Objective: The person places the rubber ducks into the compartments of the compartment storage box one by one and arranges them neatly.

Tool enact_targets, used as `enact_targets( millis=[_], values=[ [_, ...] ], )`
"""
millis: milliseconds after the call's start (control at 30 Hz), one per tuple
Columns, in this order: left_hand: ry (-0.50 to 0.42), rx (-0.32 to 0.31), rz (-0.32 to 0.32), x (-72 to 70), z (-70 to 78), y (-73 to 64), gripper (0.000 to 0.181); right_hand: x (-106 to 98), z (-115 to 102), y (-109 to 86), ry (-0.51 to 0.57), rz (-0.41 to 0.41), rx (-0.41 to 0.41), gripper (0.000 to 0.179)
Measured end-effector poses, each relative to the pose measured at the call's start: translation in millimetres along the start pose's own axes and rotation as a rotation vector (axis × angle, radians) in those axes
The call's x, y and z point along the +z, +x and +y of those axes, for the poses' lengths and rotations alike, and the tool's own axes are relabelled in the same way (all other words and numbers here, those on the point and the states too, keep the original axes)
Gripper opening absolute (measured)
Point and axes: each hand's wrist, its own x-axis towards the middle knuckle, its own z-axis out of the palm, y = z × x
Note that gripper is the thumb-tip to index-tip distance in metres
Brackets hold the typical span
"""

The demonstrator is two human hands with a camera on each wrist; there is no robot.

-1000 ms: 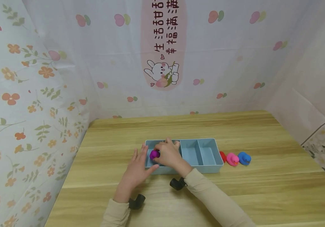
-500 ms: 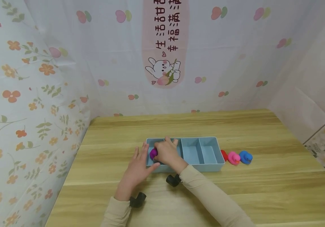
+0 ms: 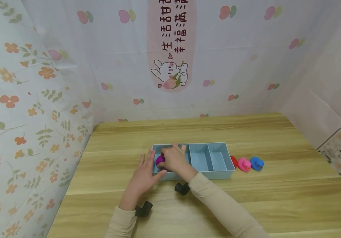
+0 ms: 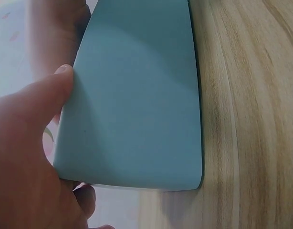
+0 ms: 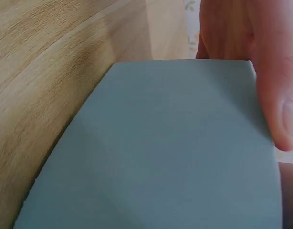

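Observation:
A light blue divided box (image 3: 200, 175) lies lengthwise on the table. Over its leftmost compartment, my right hand (image 3: 174, 160) pinches a purple toy, seemingly a rubber duck (image 3: 160, 160), partly hidden by the fingers. My left hand (image 3: 140, 178) rests at the box's left end, fingers spread and straight, thumb on the front rim. In the left wrist view, the left thumb (image 4: 60, 86) touches the top edge of the box's front wall (image 4: 132, 105). That same wall (image 5: 161, 143) fills most of the right wrist view, where the purple toy is hidden.
Right of the box sit a red toy (image 3: 234, 162), partly hidden by it, a pink rubber duck (image 3: 244, 164) and a blue rubber duck (image 3: 257, 163). The wooden table (image 3: 277, 205) meets a patterned cloth (image 3: 123, 66) at the back.
The right hand and forearm have shifted slightly left, and the fingers now cover a little more of the purple duck. The left hand stays on the box's left end.

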Motion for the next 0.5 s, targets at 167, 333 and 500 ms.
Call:
enact_targets(
  millis=[167,333,500],
  values=[
    [0.005,-0.014,-0.019,-0.6,0.1,-0.2,0.091,-3.0,3.7,-2.5,0.045,0.053,-0.015,0.035],
    [-0.006,-0.018,-0.015,-0.6,1.2,-1.1,0.091,-8.2,8.5,-6.2,0.149,0.174,-0.066,0.017],
    [-0.009,-0.017,-0.004,-1.1,2.7,-0.8,0.09,-14.9,13.5,-8.3,0.211,0.246,-0.083,0.014]
  ],
)
